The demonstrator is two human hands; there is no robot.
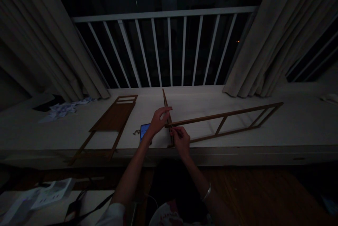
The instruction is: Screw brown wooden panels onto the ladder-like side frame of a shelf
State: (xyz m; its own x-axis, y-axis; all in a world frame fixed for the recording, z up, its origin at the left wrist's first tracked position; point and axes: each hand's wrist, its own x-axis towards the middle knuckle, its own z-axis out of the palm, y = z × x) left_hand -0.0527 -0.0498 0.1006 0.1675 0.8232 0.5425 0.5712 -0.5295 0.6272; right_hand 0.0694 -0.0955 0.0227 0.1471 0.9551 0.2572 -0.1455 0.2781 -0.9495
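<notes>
At the middle of the frame, the left hand pinches an upright wooden strip, while the right hand grips where it meets the ladder-like frame. Joining looks just begun: another panel lies unattached at left.

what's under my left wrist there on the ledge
A phone with a lit screen lies on the ledge, partly under the left hand and wrist. Its right part is covered. Small metal bits lie just left of it.
</notes>
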